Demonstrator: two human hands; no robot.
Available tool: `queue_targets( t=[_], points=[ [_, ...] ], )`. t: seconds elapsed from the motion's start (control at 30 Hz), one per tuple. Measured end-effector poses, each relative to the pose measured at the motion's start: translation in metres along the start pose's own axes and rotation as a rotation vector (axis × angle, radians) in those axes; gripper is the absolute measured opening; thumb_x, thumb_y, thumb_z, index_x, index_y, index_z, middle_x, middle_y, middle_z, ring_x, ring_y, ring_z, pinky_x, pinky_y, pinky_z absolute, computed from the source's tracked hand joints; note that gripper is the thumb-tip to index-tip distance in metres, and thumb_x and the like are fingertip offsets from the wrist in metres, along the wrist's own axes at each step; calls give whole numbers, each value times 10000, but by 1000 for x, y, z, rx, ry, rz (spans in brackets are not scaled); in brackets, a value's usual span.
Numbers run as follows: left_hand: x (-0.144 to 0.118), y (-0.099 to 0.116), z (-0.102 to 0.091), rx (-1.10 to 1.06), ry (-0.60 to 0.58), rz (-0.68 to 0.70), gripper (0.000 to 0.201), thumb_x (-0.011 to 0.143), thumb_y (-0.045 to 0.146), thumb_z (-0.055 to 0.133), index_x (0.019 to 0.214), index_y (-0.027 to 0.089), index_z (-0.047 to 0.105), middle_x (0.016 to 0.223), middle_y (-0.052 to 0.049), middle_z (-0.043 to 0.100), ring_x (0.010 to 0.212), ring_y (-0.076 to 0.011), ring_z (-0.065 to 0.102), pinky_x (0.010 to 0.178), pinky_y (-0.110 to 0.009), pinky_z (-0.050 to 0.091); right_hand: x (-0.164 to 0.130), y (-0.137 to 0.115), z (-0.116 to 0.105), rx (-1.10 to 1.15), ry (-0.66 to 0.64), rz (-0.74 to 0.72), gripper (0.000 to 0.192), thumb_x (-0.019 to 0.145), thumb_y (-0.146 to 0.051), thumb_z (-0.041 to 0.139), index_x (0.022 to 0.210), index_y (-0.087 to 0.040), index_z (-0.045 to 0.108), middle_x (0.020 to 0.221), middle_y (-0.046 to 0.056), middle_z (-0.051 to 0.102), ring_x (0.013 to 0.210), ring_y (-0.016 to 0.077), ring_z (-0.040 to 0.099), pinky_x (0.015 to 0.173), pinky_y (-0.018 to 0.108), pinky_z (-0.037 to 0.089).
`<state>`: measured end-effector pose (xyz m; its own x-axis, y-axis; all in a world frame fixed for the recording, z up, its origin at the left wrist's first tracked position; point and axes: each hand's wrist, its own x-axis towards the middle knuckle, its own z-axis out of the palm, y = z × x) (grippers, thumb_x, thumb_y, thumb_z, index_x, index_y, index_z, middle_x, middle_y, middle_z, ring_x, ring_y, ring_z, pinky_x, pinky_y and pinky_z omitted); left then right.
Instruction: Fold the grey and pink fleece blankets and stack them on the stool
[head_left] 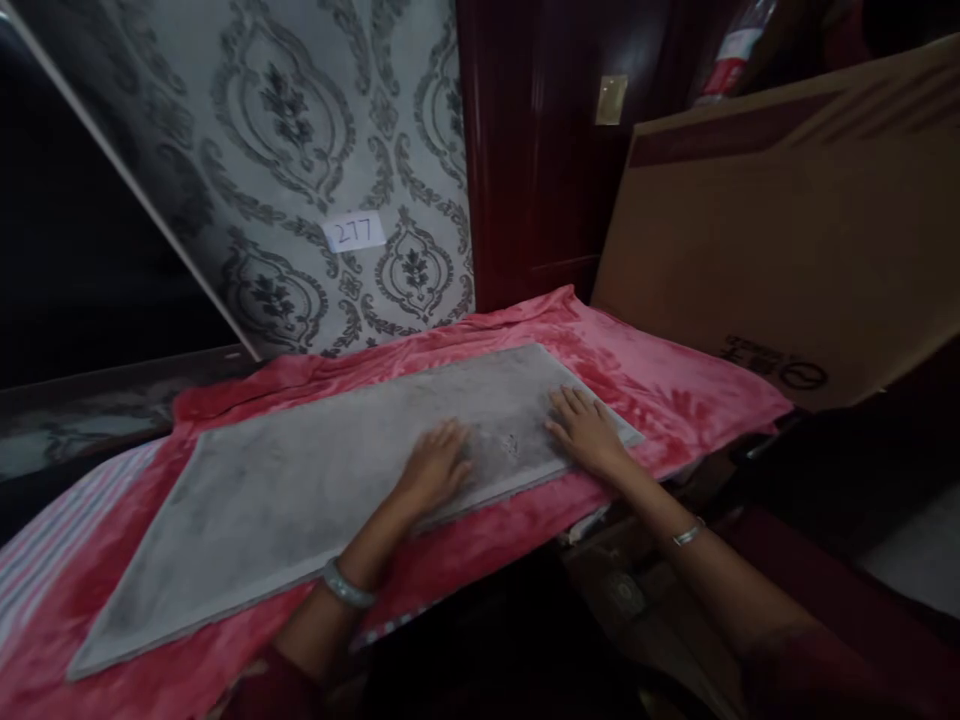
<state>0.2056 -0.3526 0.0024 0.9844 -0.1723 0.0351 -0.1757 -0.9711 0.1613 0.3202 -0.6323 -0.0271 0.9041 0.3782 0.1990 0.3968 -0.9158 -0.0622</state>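
Both hands [510, 450] flat, open-palmed on grey cloth [315, 490] over red blanket [675, 390], patterned wallpaper [300, 150] behind.

Flat rectangular grey cloth panel [330, 480]: mottled, dusty grey, darker smudges. Plush red-pink blanket [675, 390] beneath: blotchy crimson on lighter pink. Striped fabric [52, 530] at left edge: pale white-blue with pink lines. Wallpaper [300, 150]: light grey, dark grey damask medallions; white paper label [355, 232], blue handwriting. Dark maroon wooden door [540, 150]. Plain brown cardboard sheet [787, 230], black print. Silver bangles on both wrists.
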Motion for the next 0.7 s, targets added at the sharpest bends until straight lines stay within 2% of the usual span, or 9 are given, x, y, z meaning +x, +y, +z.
queue_targets(
  t=[0.1, 0.17, 0.27, 0.33, 0.4, 0.47, 0.53, 0.6, 0.7],
  points=[
    [-8, -39, -1, 164, 61, -315, 663, 994, 423, 445, 1579, 135, 329, 1666, -192, 221, 1552, -350, 168, 1228, -590, 185, 16, -7, 12, -13, -87, -11, 628, 1024, -504, 294, 1590, -235, 335, 1664, 76, 248, 1529, 312, 217, 1203, 572, 225],
    [-19, -54, 6, 213, 50, -413, 662, 1000, 473, 418, 1586, 179, 328, 1673, -185, 202, 1549, -377, 162, 1210, -632, 179, 17, -6, 23, -15, -137, 23, 634, 1019, -521, 280, 1590, -250, 335, 1662, 67, 252, 1526, 323, 225, 1189, 601, 240],
    [-31, -60, 14, 210, 29, -434, 644, 1006, 503, 382, 1594, 249, 312, 1683, -152, 191, 1549, -371, 168, 1210, -633, 166, 14, 1, 35, -20, -137, 34, 654, 1014, -547, 257, 1599, -262, 314, 1667, 58, 236, 1526, 325, 223, 1188, 607, 244],
    [-34, -60, 13, 172, -1, -423, 654, 1000, 513, 391, 1594, 254, 310, 1685, -148, 186, 1551, -369, 159, 1211, -624, 172, 15, 7, 37, -19, -166, 33, 661, 1006, -557, 267, 1595, -264, 325, 1667, 55, 238, 1524, 325, 233, 1186, 602, 259],
    [-32, -66, 3, 113, -34, -398, 649, 995, 501, 405, 1588, 249, 325, 1679, -144, 217, 1545, -349, 199, 1210, -590, 216, 23, 10, 35, -6, -212, 44, 656, 999, -562, 274, 1569, -256, 384, 1647, 70, 295, 1504, 334, 285, 1165, 606, 303],
    [-27, -81, -11, 70, -22, -390, 624, 999, 468, 399, 1574, 229, 352, 1662, -143, 274, 1533, -313, 255, 1213, -547, 247, 40, 5, 31, 14, -193, 21, 639, 1003, -547, 255, 1526, -241, 458, 1602, 97, 387, 1474, 339, 347, 1144, 612, 339],
    [-22, -104, -25, 71, 30, -432, 612, 1005, 439, 378, 1564, 191, 362, 1649, -153, 304, 1530, -287, 271, 1227, -527, 230, 65, -12, 29, 38, -116, -46, 626, 1009, -522, 230, 1510, -238, 477, 1583, 106, 418, 1471, 337, 353, 1145, 619, 336],
    [-17, -132, -34, 100, 70, -496, 635, 1002, 442, 378, 1567, 155, 342, 1652, -167, 286, 1542, -287, 237, 1241, -537, 182, 94, -40, 29, 70, -62, -140, 624, 1011, -505, 224, 1537, -244, 434, 1610, 97, 373, 1497, 327, 304, 1165, 617, 307],
    [-15, -168, -33, 137, 80, -541, 673, 995, 475, 387, 1578, 147, 313, 1662, -165, 255, 1552, -292, 198, 1247, -541, 150, 133, -86, 35, 120, -96, -273, 652, 1009, -511, 213, 1585, -234, 342, 1647, 96, 288, 1518, 302, 258, 1186, 586, 289]
  ],
)
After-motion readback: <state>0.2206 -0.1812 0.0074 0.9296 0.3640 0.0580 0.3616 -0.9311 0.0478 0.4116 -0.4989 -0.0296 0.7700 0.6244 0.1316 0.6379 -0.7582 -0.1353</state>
